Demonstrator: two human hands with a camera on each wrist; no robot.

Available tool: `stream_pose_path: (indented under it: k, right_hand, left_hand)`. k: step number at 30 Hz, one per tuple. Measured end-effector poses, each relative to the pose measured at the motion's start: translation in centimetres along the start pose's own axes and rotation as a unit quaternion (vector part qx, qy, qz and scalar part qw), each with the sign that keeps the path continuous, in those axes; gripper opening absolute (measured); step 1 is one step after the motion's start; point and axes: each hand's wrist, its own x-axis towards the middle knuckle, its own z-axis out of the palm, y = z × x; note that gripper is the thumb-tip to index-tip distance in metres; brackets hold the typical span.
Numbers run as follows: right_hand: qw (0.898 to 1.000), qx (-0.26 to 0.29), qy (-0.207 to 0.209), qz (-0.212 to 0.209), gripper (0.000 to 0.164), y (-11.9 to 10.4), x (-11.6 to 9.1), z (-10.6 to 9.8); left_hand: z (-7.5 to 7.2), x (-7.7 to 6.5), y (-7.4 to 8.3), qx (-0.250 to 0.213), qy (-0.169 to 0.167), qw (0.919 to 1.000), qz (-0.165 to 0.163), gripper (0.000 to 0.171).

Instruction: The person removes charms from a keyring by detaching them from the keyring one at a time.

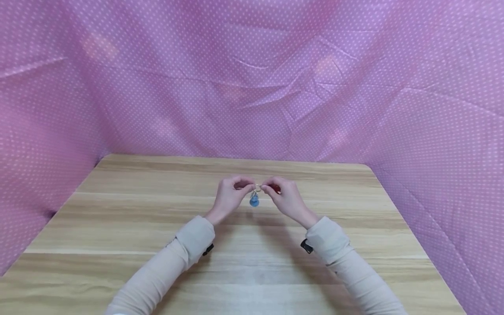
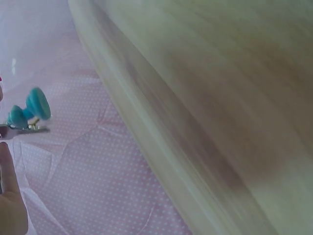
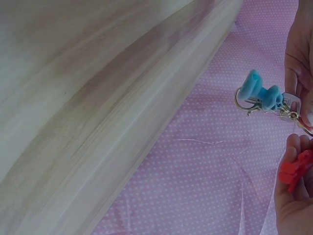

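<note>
Blue charm [image 1: 254,201] is hanging above the table [image 1: 252,271]. Left of the charm, the left hand [image 1: 231,194] is pinching its metal hardware [image 3: 292,115]. Right of the charm, the right hand [image 1: 286,197] is curling its fingers about a red piece [image 3: 295,169]; whether those fingertips are also clamping the gold ring [image 3: 305,129] beside the charm is hard to tell. Caution: a loosening left pinch would be risking a dropped charm; uneven pulling would be twisting the ring.
</note>
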Motion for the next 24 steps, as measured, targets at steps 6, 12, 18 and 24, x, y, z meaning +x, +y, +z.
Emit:
stream_pose_path:
  k: [6,12,18,24]
  right_hand:
    - [1.0,-0.006,-0.01,0.002,0.008,-0.12,0.06,-0.08]
    - [1.0,0.002,-0.022,0.0,0.006,-0.06,0.0,-0.31]
    - [0.998,0.023,-0.028,0.041,0.007,0.28,-0.09,-0.34]
    - [0.99,0.077,-0.052,0.108,0.008,-0.07,0.09,-0.56]
  left_hand:
    - [0.2,-0.17,-0.03,0.028,-0.012,0.999,0.033,0.009]
    - [0.16,-0.49,0.04,0.001,-0.052,0.9986,-0.009,0.01]
    - [-0.19,-0.74,0.14,-0.036,-0.107,0.9923,-0.05,0.016]
    - [-0.36,-0.69,0.66,-0.022,-0.093,0.9939,-0.055,0.017]
